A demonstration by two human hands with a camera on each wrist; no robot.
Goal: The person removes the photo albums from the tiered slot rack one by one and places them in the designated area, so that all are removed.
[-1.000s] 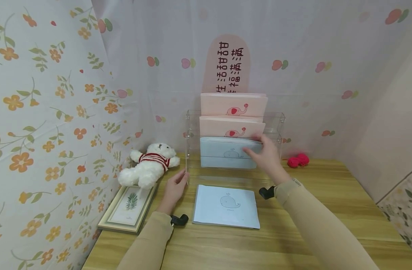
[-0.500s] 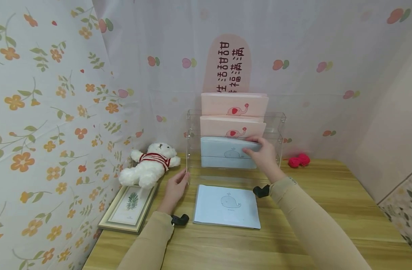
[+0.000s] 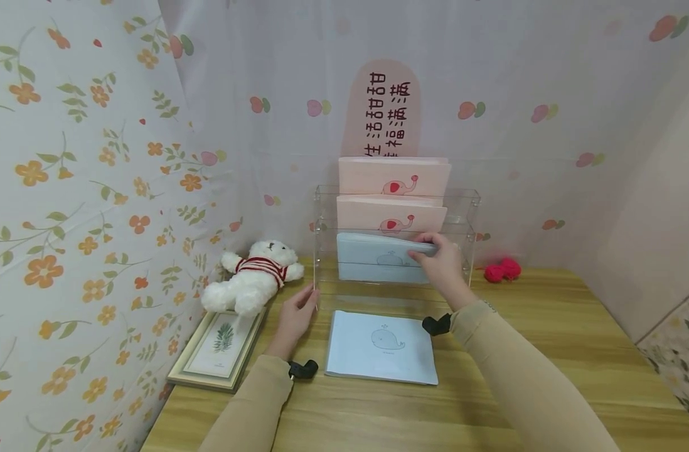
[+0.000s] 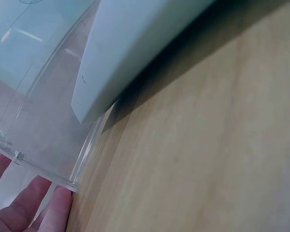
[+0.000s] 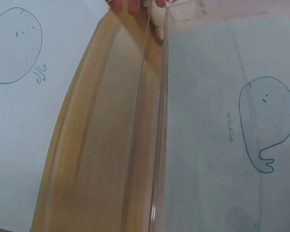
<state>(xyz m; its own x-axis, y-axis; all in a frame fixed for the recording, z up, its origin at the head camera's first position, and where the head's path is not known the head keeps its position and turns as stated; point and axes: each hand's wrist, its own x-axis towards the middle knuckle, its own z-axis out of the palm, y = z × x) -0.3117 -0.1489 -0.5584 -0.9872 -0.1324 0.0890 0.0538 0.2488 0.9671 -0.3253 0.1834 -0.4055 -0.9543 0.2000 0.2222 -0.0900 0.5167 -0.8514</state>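
Observation:
A clear acrylic rack (image 3: 473, 257) stands on the table, with a light blue booklet (image 3: 361, 256) bearing a whale drawing in its front tier. My right hand (image 3: 445, 267) pinches that booklet's top right edge between thumb and fingers. At the rack's lower left edge, my left hand (image 3: 296, 317) grips the clear side panel (image 4: 63, 130), thumb on one side and fingers on the other. Two pink booklets with red elephants, one in the middle tier (image 3: 358, 213) and one in the back tier (image 3: 367, 176), rise behind. A second whale booklet (image 3: 352, 348) lies flat before the rack.
Left of the rack, a white teddy bear (image 3: 231, 294) in a striped sweater leans over a framed plant picture (image 3: 200, 370). A bundle of red yarn (image 3: 502, 270) lies to the right. Patterned cloth (image 3: 254, 176) hangs behind the table.
My right hand has shifted slightly left, and its fingers have closed on the edge of the blue booklet in the rack. My left hand keeps its place on the rack.

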